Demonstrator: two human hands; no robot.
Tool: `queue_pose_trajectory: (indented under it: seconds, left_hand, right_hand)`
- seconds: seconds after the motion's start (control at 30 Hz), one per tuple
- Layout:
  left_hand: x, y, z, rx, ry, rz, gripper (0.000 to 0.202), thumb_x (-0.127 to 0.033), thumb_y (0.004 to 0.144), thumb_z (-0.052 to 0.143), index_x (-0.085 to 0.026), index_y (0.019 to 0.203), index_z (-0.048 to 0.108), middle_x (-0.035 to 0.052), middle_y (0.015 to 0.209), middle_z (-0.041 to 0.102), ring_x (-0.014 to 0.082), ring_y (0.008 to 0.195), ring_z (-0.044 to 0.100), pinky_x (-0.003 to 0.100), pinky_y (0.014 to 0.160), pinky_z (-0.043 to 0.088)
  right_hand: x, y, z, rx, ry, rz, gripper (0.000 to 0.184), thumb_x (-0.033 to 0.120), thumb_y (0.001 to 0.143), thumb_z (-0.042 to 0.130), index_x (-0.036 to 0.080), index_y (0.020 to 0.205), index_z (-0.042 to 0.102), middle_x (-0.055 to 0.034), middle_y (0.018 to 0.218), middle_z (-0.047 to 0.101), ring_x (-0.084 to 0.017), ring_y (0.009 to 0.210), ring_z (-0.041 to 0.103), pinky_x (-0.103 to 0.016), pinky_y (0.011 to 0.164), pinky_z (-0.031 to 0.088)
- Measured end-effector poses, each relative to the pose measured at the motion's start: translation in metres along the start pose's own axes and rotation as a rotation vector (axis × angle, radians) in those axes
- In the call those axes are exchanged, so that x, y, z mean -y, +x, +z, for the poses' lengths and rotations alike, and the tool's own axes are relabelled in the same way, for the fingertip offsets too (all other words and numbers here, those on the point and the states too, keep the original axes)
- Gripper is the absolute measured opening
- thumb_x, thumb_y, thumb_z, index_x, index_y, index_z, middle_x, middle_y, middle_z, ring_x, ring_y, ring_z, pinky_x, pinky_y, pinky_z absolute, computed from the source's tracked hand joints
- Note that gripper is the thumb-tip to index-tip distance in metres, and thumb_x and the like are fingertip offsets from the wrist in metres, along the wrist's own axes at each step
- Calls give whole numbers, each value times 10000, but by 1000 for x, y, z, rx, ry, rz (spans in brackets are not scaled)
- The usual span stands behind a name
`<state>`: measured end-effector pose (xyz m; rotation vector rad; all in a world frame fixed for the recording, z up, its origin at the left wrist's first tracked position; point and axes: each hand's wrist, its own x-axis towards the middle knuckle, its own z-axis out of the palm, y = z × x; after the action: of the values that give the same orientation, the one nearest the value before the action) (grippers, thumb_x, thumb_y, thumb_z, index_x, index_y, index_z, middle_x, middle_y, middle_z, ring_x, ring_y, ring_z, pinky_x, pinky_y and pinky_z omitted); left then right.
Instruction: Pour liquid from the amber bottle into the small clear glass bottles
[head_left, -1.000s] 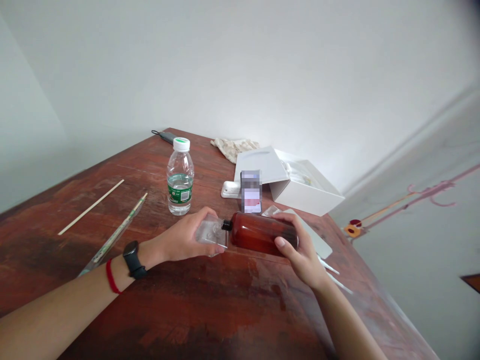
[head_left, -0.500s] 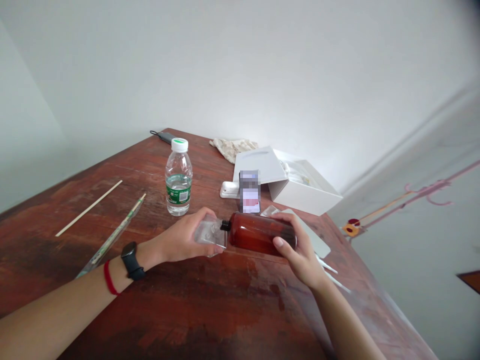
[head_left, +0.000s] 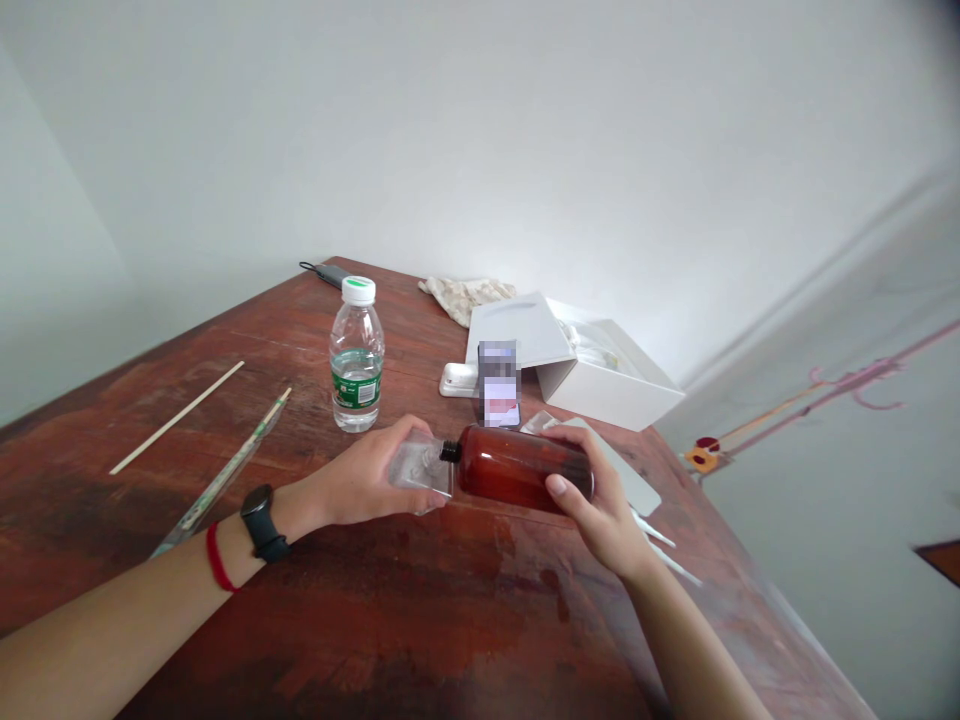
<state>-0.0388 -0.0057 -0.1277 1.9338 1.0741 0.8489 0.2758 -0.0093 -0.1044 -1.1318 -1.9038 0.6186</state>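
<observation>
A brown bottle [head_left: 517,468] without a cap lies on its side in my right hand [head_left: 596,500], which grips it near its base. Its black threaded neck points left, at the mouth of a small clear square container [head_left: 420,465]. My left hand [head_left: 375,465] is closed around that container, thumb below and fingers above. Whether liquid is flowing between them I cannot make out. Just beyond my left hand stands a clear water bottle [head_left: 357,355] with a white cap and green label, partly full.
Behind the brown bottle, a phone [head_left: 501,400] leans upright by a white box [head_left: 615,385]. A cloth [head_left: 469,298] lies at the back. On the left are a bare chopstick [head_left: 180,415] and a wrapped pair [head_left: 232,465]. A pale flat sheet [head_left: 637,480] and white thin tools [head_left: 675,562] lie right.
Almost nothing differs. Both hands hold the brown bottle and the clear container in nearly the same place and tilt.
</observation>
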Motion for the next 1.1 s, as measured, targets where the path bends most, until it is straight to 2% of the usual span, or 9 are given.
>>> queue_pose_trajectory:
  seconds: [0.57, 0.8, 1.1]
  left_hand:
    - [-1, 0, -1, 11, 6, -8, 662, -638, 796, 822, -202, 1218, 558, 47, 991, 726, 259, 905, 689, 333, 766, 501]
    - [0, 0, -1, 28, 8, -8, 660, -644, 808, 812, -206, 1220, 542, 36, 987, 723, 234, 851, 676, 312, 726, 489]
    - [-2, 0, -2, 18, 1, -3, 659, -643, 798, 822, -203, 1206, 550, 51, 1009, 730, 257, 901, 690, 324, 752, 496]
  right_hand:
    - [1, -2, 0, -16, -19, -7, 451, 611, 937, 664, 286, 1245, 604, -71, 1225, 678, -314, 1156, 635, -407, 980, 486]
    - [3, -3, 0, 20, 13, 40, 460, 604, 944, 661, 292, 1271, 573, -71, 1256, 654, -309, 1186, 618, -407, 998, 471]
    - [6, -4, 0, 31, 28, 33, 488, 601, 931, 680, 284, 1279, 551, -90, 1264, 642, -323, 1206, 605, -414, 963, 507]
